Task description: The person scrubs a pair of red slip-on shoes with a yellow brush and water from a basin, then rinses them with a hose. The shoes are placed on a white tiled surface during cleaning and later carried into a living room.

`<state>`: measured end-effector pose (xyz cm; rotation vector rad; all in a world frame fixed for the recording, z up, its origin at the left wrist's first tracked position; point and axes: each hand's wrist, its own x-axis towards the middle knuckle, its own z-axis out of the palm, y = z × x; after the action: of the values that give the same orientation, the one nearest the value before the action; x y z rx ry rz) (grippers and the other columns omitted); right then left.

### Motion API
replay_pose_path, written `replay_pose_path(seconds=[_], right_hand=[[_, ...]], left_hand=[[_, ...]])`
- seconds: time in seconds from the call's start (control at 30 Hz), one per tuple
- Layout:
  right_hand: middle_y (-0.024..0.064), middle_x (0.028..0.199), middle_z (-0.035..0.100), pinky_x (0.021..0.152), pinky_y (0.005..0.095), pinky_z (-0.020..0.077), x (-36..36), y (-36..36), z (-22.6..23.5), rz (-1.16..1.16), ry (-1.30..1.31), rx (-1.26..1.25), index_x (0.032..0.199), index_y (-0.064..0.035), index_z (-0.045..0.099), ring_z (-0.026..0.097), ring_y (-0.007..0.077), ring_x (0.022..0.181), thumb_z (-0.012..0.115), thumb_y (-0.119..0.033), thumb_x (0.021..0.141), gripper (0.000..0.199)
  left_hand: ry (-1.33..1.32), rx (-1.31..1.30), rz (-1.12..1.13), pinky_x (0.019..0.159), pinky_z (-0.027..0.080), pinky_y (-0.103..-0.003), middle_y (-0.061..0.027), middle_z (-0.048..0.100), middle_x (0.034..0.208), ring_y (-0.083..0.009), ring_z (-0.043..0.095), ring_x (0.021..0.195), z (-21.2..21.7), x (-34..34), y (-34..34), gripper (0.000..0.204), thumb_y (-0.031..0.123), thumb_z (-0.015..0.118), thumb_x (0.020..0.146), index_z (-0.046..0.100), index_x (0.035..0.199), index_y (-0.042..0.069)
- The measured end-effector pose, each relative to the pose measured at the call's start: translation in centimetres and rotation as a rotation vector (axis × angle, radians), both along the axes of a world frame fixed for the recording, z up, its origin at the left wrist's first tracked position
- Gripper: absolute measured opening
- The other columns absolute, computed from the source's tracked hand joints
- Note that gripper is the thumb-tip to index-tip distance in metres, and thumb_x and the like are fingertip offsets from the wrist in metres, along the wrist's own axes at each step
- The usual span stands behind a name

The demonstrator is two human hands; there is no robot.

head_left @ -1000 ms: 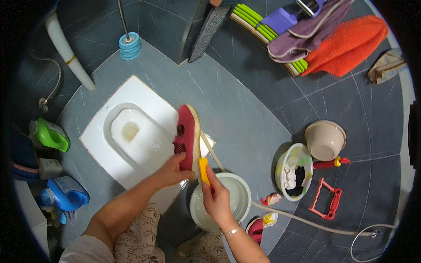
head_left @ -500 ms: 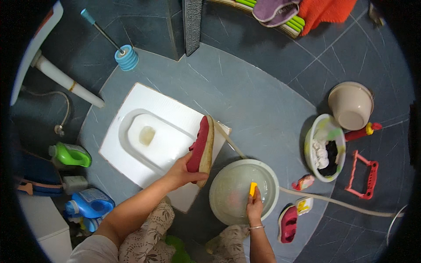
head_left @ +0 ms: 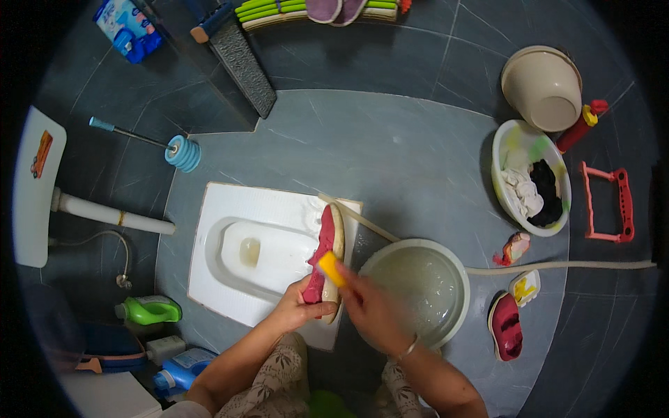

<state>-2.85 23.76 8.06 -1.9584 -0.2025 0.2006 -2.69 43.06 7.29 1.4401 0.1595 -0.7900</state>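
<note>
At the lower edge, patterned trousers (head_left: 259, 380) are showing on both legs, with something green (head_left: 326, 404) sitting between them. Just beyond, the left grip (head_left: 300, 308) is closing firmly round the heel end of a red shoe (head_left: 327, 244), its thumb pressing on the pale sole. The shoe is standing on its side edge in the air, its sole facing right, and is hanging above the right part of the white toilet (head_left: 209, 279). The right grip (head_left: 369, 310), blurring a little, is closing on a yellow tool (head_left: 332, 269), which is overlapping the shoe's middle; whether the two are touching, I cannot tell.

Under and beside the right grip, a pale basin (head_left: 465, 299) is holding water. Right of it, a second red shoe (head_left: 506, 327) is lying on the floor (head_left: 390, 153), just beside a small white dish (head_left: 531, 295) that is holding something yellow. A hose (head_left: 557, 267) is running past the dish toward the right. On the left, a blue bottle (head_left: 187, 369) and a green bottle (head_left: 150, 311) are lying near the toilet.

Farther off, a tub (head_left: 510, 150) is holding white and black cloths, and a beige bucket (head_left: 540, 83) is resting against it. A blue plunger (head_left: 185, 153) is standing by the far left wall.
</note>
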Motion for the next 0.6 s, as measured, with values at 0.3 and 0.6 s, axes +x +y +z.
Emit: replay_pose_path(seconds=[0.3,0.6], right_hand=[[0.0167,0.078,0.059,0.063,0.0372,0.0456,-3.2,0.9,-0.4,0.038,-0.07,0.017,0.131,-0.0125,0.049,0.056,0.0298,0.067,0.057,-0.013,0.088,0.043],[0.0123,0.077,0.056,0.06,0.0349,0.0439,2.6,-0.3,-1.8,-0.235,-0.179,-0.082,0.131,-0.0143,0.05,0.055,0.0252,0.067,0.056,-0.012,0.088,0.043]], left_hand=[[-0.044,-0.11,0.103,0.079,0.049,-0.026,-0.0035,0.06,0.106,-0.0122,0.058,0.093,-0.1,0.3,0.8,0.055,-0.001,0.071,0.076,0.047,0.125,0.003],[0.013,-0.095,-0.024,0.081,0.048,-0.026,-0.003,0.06,0.107,-0.0108,0.057,0.093,2.4,-0.5,-0.7,0.058,0.001,0.072,0.076,0.046,0.128,0.001]])
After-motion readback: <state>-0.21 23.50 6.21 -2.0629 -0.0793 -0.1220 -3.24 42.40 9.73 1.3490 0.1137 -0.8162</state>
